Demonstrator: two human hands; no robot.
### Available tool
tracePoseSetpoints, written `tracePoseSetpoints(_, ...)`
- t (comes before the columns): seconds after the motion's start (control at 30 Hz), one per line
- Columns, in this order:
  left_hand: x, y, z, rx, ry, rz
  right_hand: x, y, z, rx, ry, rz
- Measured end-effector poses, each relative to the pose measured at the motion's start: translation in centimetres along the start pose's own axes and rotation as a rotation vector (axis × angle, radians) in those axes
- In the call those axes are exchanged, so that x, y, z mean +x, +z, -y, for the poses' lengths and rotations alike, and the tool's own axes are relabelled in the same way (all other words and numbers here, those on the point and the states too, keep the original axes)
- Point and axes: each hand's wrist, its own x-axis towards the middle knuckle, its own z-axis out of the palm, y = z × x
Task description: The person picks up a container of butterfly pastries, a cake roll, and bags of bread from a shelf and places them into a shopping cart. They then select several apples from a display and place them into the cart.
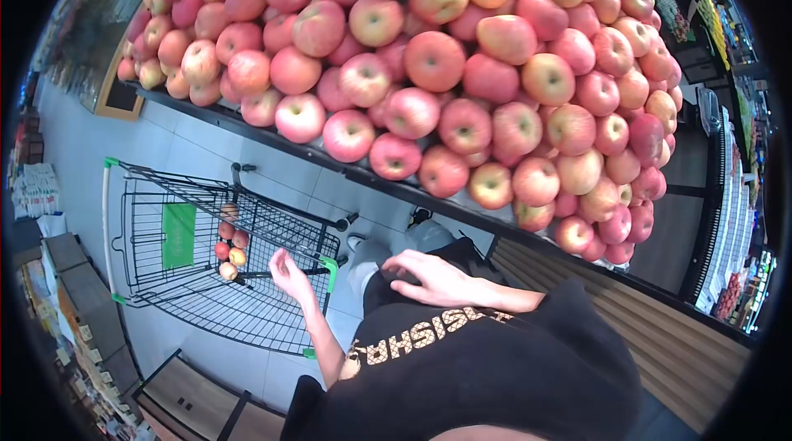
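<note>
My left hand (289, 276) is over the near end of a black wire shopping cart (223, 309), its fingers loosely bent and nothing visible in them. Inside the cart, several red and yellowish apples (231, 253) lie in a small cluster, left of that hand. My right hand (422, 276) hovers in front of my black shirt, fingers extended and thumb apart, holding nothing. Beyond both hands rises a large heap of red-yellow apples (435, 61) on a display stand.
The stand's dark front edge (330, 162) runs diagonally between the apples and my body. The cart has a green panel (178, 235) and green corner caps. Grey floor tiles (280, 173) show around it. Wooden crates (186, 391) stand at lower left, shelves at far right.
</note>
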Motion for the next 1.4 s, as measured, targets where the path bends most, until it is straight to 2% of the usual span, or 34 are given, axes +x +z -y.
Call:
tracePoseSetpoints(0.1, -0.5, 5.4, -8.8, -0.186, 0.164, 0.173, -2.1, -3.4, 0.2, -0.052, -0.023, -0.199)
tracePoseSetpoints(0.27, -1.5, 11.0, -20.1, -0.057, 0.546, 0.41, -3.2, -5.8, 0.6, 0.052, -0.052, -0.366)
tracePoseSetpoints(0.43, -1.4, 16.0, -26.5, -0.067, 0.764, 0.563, -3.3, -6.9, 0.3, 0.144, -0.063, -0.501)
tracePoseSetpoints(0.5, -0.8, 17.6, -28.4, -0.124, 0.902, 0.639, -3.2, -7.5, 0.6, 0.142, -0.019, -0.562)
tracePoseSetpoints(0.57, 0.2, 19.0, -29.6, -0.137, 0.937, 0.665, -2.7, -8.1, 1.2, 0.116, 0.022, -0.637)
tracePoseSetpoints(0.6, 0.6, 19.4, -30.4, -0.165, 0.88, 0.714, -2.3, -8.2, 1.1, 0.08, 0.005, -0.688)
tracePoseSetpoints(0.63, 1.7, 20.3, -31.0, -0.148, 0.998, 0.692, -1.7, -8.2, 1.1, 0.077, 0.009, -0.74)
tracePoseSetpoints(0.73, 3.6, 21.5, -32.9, -0.191, 0.974, 0.79, 0.1, -8.4, 2.2, 0.048, 0.024, -0.853)
tracePoseSetpoints(0.87, 5.8, 24.0, -34.8, -0.209, 1.004, 0.816, 2.4, -8.4, 3.7, 0.012, 0.016, -0.993)
tracePoseSetpoints(1.07, 7.6, 27.3, -39.6, -0.163, 1.195, 0.84, 4.4, -8.3, 5.2, 0.044, 0.065, -1.168)
tracePoseSetpoints(1.1, 7.8, 27.9, -40.5, -0.097, 1.278, 0.811, 4.5, -8.1, 5.2, 0.047, 0.073, -1.18)
tracePoseSetpoints(1.27, 8.6, 31.1, -43.5, 0.098, 1.419, 0.75, 4.9, -8.1, 5.2, 0.012, 0.078, -1.203)
tracePoseSetpoints(1.4, 9.4, 32.2, -43.8, 0.245, 1.388, 0.877, 4.9, -8.0, 5.0, -0.003, 0.088, -1.182)
